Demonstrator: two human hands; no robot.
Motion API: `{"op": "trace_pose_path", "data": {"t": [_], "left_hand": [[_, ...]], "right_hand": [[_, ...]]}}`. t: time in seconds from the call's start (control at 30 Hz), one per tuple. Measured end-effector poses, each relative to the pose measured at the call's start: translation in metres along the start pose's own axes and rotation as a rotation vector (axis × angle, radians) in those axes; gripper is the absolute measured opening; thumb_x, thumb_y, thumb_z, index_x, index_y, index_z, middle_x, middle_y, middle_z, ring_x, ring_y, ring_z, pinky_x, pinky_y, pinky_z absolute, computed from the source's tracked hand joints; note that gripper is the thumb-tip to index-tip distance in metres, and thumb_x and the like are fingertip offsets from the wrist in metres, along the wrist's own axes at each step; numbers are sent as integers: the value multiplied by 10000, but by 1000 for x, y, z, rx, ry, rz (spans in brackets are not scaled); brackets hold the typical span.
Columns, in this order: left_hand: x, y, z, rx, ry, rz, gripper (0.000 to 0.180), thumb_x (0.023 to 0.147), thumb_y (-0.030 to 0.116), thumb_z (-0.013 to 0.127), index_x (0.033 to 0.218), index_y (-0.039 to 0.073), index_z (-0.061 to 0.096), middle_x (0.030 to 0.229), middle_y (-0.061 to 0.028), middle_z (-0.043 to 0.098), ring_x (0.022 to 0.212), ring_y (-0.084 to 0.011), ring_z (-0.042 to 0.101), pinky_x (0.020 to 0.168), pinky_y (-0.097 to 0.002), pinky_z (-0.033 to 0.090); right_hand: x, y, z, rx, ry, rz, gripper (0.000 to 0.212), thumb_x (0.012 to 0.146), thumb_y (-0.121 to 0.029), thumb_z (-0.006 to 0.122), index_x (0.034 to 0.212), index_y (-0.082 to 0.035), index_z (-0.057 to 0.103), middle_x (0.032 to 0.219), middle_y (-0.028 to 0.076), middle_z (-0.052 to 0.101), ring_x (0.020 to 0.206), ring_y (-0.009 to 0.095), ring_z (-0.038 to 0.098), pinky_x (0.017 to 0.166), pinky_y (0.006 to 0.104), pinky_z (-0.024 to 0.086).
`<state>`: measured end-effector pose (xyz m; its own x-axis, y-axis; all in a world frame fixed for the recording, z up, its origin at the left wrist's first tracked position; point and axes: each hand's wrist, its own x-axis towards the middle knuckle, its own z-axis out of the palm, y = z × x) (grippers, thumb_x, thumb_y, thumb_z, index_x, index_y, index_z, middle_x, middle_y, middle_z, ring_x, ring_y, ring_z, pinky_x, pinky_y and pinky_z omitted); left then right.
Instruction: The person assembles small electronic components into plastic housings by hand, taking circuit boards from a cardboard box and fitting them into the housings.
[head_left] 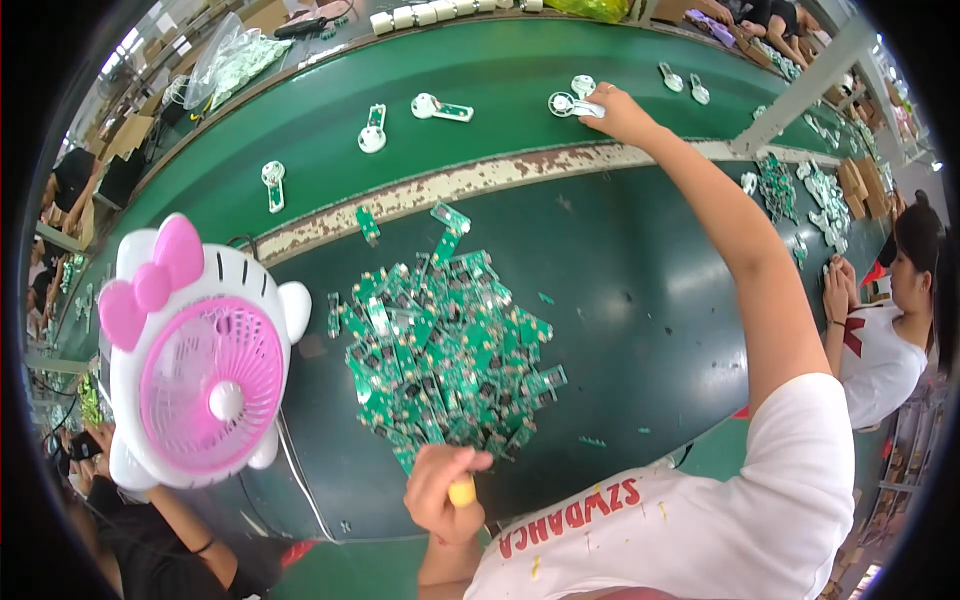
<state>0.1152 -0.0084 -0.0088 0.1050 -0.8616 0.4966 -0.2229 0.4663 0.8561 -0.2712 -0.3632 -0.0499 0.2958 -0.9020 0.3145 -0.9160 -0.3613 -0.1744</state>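
- Looking at the right hand (620, 112) first: its fingers are pinching the narrow end of a white plastic housing (568, 104) out on the green belt (520, 80). Can't tell if it's lifted or just resting there.
- That housing looks like thin hard plastic, so I'd guess super light and stiff, maybe a bit slick. Round ring at one end, slim handle at the other. The handle seems the sane place to grab; I wouldn't squeeze the ring, those thin spokes could crack.
- A second white piece (583, 86) sits right behind it, so it'd be easy to bump.
- Left hand (440, 490) is curled round a small yellow thing (462, 492) at the near edge of the board pile. Most of it is hidden, so no clue what it is.
- Big messy heap of green circuit boards (450, 350) on the dark table (640, 270). Probably light and rigid, so edges are the safer hold.
- Other housings lie further left on the belt, a few with boards showing.
- In the way: the raised, paint-chipped ledge (430, 193) between table and belt, plus a pink-and-white fan (210, 380) hogging the left side.
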Motion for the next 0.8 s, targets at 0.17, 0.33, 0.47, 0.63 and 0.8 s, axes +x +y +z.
{"op": "trace_pose_path", "data": {"t": [0.17, 0.33, 0.47, 0.63, 0.8], "left_hand": [[-3, 5, 4, 73, 19, 41, 178, 841, 42, 498, 966, -20, 608, 697, -120, 628, 618, -198, 578, 576, -293, 432], [-5, 5, 18, 118, 13, 29, 224, 828, -27, 468, 1003, -31, 609, 742, -117, 620, 649, -178, 587, 606, -265, 473], [-13, 0, 20, 189, -14, 34, 246, 822, -27, 469, 1022, -20, 612, 760, -123, 624, 657, -179, 594, 609, -267, 475], [-15, 22, 36, 230, -161, 46, 277, 780, -62, 495, 1024, -13, 616, 800, -127, 633, 714, -205, 611, 656, -273, 485], [-20, 39, 92, 102, -502, -22, 528, 825, 112, 579, 1316, 61, 391, 1278, -178, 412, 1085, -288, 501, 891, -340, 415]], "right_hand": [[-61, -2, -47, 53, -78, 3, 350, 746, -212, 659, 1020, 1, 613, 1005, 148, 550, 942, 314, 539, 835, 373, 437], [-123, 2, -75, 161, -142, 96, 336, 748, -189, 662, 1008, 13, 596, 1006, 141, 548, 964, 298, 531, 847, 349, 429], [-190, -17, -89, 177, -147, 102, 333, 756, -172, 684, 1026, -2, 588, 1101, 118, 505, 1040, 289, 503, 901, 349, 403], [-250, -37, -101, 81, 205, 13, 311, 743, -89, 683, 1035, -28, 598, 1135, 84, 518, 1042, 261, 506, 883, 336, 418], [-267, -127, -111, 470, -52, -246, 176, 758, -25, 630, 931, -3, 611, 847, 102, 583, 817, 262, 565, 721, 314, 457]]}}
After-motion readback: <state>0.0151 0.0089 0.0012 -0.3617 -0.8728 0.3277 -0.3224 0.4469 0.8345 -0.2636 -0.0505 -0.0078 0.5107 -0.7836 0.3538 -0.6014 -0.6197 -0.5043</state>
